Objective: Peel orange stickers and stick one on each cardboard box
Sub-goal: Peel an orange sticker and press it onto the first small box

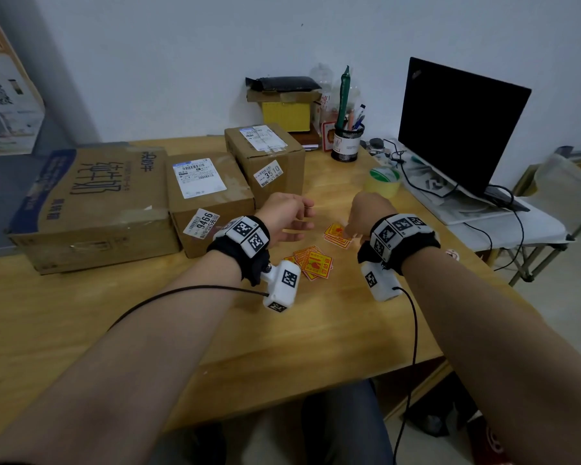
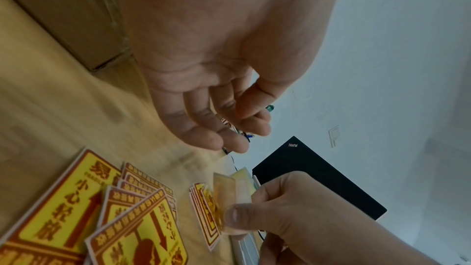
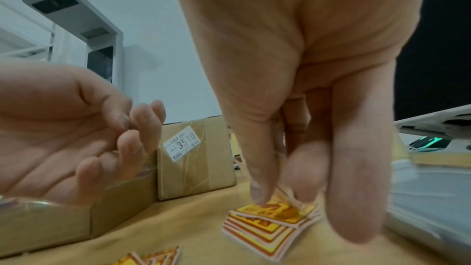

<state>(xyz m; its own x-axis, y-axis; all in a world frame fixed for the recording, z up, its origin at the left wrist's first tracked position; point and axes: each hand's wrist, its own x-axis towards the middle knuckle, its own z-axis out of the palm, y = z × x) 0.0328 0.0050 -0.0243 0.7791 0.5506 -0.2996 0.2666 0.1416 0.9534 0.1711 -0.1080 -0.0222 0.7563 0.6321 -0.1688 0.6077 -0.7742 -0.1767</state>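
Three cardboard boxes line the table's left: a large one point(image 1: 94, 203), a middle one point(image 1: 208, 193) and a small one point(image 1: 265, 152), also seen as the small box point(image 3: 198, 160). Orange and yellow stickers lie in a loose pile point(image 1: 312, 263) and a small stack point(image 1: 336, 234). My right hand point(image 1: 348, 231) pinches the top sticker point(image 3: 272, 209) of that stack between thumb and finger, its edge lifted point(image 2: 224, 194). Left of the stack my left hand point(image 1: 307, 216) hovers, fingers loosely curled, holding nothing point(image 2: 242, 126).
A black laptop point(image 1: 460, 129) on a white stand fills the right side, with cables trailing off the table. A tape roll point(image 1: 383, 181), a pen cup point(image 1: 348, 142) and a yellow box point(image 1: 285, 112) stand at the back.
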